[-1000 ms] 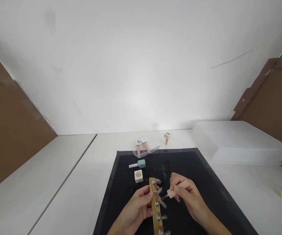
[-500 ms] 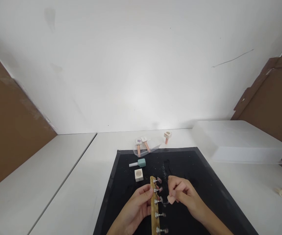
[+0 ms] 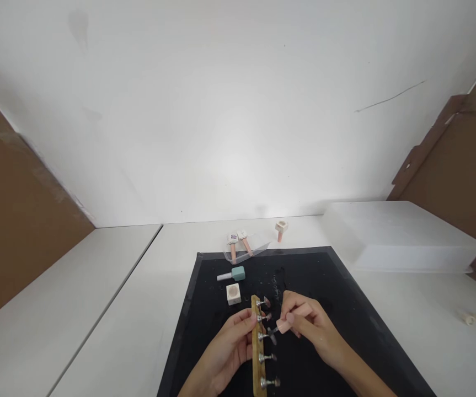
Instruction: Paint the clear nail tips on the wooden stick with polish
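My left hand [image 3: 235,344] grips a narrow wooden strip [image 3: 256,353] by its left edge, thumb on top. Several small metal stands stick out from the strip to the right, each with a small dark tip [image 3: 273,337]. In my right hand [image 3: 308,325], fingers closed, is a pale pink brush cap [image 3: 284,325]; its thin brush reaches the tip on the middle stand. Just beyond my left hand sits a white square bottle [image 3: 233,294], and behind it a green bottle with a white cap [image 3: 238,273] lies on its side.
A clear tray [image 3: 258,242] holds two pink-handled bottles [image 3: 233,249]. Another bottle [image 3: 281,227] is right of it. A translucent box [image 3: 407,237] and small beige pieces [image 3: 474,318] lie right of the black mat [image 3: 337,275].
My right hand has turned the pink cap so its brush points left and reaches the middle tip. The view has shifted slightly, and the strip sits a little further left.
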The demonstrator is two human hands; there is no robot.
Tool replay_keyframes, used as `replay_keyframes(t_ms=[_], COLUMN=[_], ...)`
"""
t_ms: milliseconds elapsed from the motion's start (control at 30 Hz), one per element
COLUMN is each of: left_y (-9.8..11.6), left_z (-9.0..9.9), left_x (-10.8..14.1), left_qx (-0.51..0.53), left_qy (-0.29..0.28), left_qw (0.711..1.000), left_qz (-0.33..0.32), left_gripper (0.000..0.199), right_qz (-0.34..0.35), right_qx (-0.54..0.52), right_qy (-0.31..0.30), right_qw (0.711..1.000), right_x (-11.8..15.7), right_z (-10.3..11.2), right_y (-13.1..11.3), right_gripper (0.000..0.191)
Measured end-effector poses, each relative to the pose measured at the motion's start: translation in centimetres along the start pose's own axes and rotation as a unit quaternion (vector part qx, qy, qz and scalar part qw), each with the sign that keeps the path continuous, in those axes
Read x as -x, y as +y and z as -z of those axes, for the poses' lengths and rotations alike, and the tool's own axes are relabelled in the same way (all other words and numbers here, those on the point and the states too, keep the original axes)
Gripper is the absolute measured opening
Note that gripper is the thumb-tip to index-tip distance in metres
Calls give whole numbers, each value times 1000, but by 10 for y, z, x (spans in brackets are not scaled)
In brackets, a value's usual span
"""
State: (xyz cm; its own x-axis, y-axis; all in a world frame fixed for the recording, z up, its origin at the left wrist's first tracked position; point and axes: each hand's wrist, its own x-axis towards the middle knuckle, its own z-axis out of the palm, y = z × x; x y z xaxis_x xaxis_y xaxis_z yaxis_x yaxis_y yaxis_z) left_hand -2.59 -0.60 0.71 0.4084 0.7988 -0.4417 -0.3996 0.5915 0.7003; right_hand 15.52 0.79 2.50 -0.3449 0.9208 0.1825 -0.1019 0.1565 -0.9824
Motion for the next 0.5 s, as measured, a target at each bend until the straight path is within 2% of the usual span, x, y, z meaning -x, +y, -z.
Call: replay_keyframes(t_ms=[167, 500], left_y=[0, -1], left_z=[1, 1], left_x=[-1, -1], left_qx=[8, 25], left_qy=[0, -10], left_qw=[1000, 1000], left_qz=[-3, -9], left_gripper=[27, 26], right_qz=[-32, -23], right_qx=[13, 0], right_qy=[5, 8], right_qw=[999, 1000], right_x=[-1, 1], right_z=[-2, -1], right_y=[-4, 0], right_gripper=[22, 25])
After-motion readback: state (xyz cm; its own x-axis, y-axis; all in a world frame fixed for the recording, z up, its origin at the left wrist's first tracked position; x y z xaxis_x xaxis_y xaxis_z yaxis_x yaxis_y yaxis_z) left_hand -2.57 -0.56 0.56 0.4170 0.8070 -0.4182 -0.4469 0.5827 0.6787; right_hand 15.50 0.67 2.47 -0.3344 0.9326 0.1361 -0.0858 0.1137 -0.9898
